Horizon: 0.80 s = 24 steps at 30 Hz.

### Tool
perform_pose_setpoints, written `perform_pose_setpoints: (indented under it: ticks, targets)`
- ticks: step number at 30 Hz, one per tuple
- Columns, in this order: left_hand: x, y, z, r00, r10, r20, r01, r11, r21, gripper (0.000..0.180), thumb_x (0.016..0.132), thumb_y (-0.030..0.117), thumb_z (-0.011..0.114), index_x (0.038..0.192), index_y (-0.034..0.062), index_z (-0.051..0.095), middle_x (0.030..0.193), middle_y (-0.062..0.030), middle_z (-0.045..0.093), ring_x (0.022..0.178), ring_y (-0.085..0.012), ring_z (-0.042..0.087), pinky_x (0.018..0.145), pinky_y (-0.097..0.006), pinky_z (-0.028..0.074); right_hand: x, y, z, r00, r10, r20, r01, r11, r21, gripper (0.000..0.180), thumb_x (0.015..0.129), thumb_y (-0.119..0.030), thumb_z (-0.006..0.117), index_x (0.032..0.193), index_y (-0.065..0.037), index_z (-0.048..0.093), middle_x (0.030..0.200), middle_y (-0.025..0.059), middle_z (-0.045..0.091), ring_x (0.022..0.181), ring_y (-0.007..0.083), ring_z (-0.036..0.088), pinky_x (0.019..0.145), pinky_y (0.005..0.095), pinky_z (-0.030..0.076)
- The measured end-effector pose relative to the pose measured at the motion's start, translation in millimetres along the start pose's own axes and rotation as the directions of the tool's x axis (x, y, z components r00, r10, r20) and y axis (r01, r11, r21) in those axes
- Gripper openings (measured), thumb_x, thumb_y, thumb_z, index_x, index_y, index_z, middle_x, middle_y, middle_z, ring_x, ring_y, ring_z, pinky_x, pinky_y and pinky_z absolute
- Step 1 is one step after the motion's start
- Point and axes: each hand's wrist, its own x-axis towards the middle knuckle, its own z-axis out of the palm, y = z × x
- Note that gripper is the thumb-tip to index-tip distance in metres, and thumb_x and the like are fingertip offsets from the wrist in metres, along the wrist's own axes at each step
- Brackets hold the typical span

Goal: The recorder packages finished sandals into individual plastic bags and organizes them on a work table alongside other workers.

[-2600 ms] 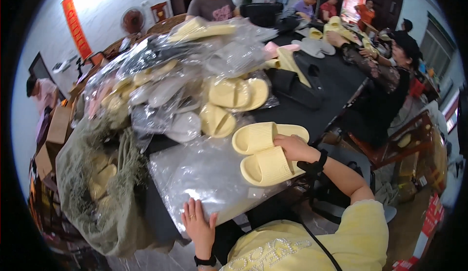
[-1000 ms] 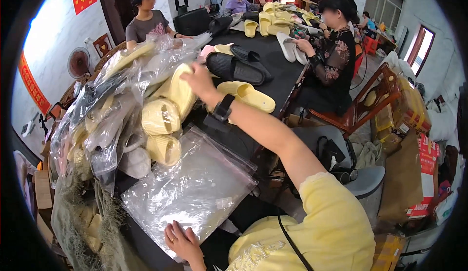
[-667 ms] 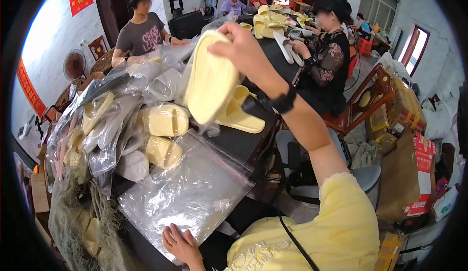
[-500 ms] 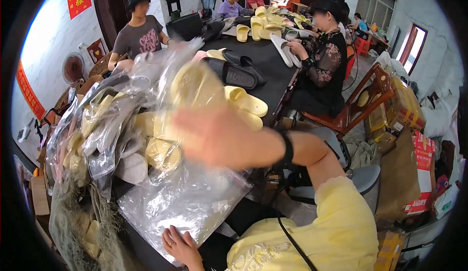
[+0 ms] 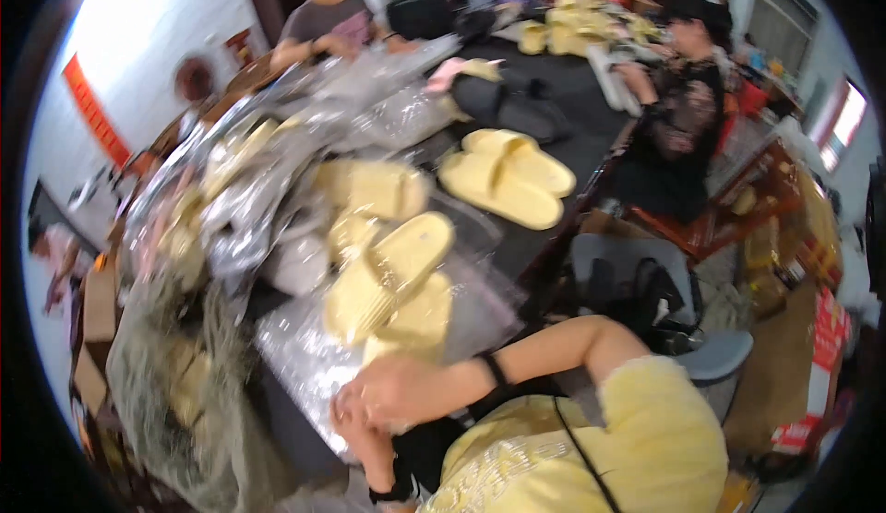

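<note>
A pair of pale yellow slide slippers (image 5: 397, 278) lies on a clear plastic bag (image 5: 291, 347) at the near edge of the dark table. Just below the slippers my right hand (image 5: 401, 391) is curled, its knuckles up and its fingertips against my left hand. My left hand (image 5: 367, 432) is closed at the near corner of the bag. Blur and the overlap of the hands hide what exactly the fingers pinch. Beyond the bag sits another yellow pair of slippers (image 5: 508, 176), and a further yellow slipper (image 5: 374, 188) rests beside the heap.
Bagged slippers (image 5: 249, 199) are heaped on the left, above green netting (image 5: 185, 375). Black slippers (image 5: 508, 102) lie farther up the table (image 5: 591, 112). A co-worker in black (image 5: 683, 116) sits at the right and another person (image 5: 337, 19) stands far left. A grey chair (image 5: 637, 273) stands close by.
The yellow slippers, raised in my right hand before, now lie on the bag. My right hand has come down toward me to meet my left, which has closed from lying flat. The view has shifted.
</note>
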Motion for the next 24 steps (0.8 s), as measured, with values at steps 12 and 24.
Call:
perform_pose_setpoints:
  ticks: [12, 24]
  targets:
    - [4.2, 56.6, -43.4, 0.784, -0.616, 0.081, 0.552, 0.630, -0.546, 0.075, 0.086, 0.021, 0.066, 0.141, -0.0035, 0.021, 0.126, -0.0204, 0.047, 0.081, -0.0182, 0.057, 0.070, -0.031, 0.047, -85.7, 123.6, -111.2, 0.666, 0.522, -0.533, -0.745, 0.508, -0.433, 0.068, 0.083, -0.032, 0.064, 0.134, 0.001, 0.036, 0.130, 0.0234, 0.039, 0.119, 0.0412, 0.038, 0.100, 0.0471, 0.033]
    - [-8.0, 53.3, -41.4, 0.722, -0.656, 0.220, 0.497, 0.270, -0.825, 0.056, 0.088, -0.004, 0.053, 0.138, -0.0013, 0.028, 0.080, -0.0035, 0.056, 0.067, -0.0074, 0.053, 0.058, -0.020, 0.044, -57.3, 83.2, -137.0, 0.664, 0.641, -0.385, -0.300, 0.700, 0.648, 0.022, 0.094, -0.015, 0.055, 0.109, -0.002, 0.062, 0.083, -0.0021, 0.060, 0.063, 0.0027, 0.050, 0.056, 0.0177, 0.039]
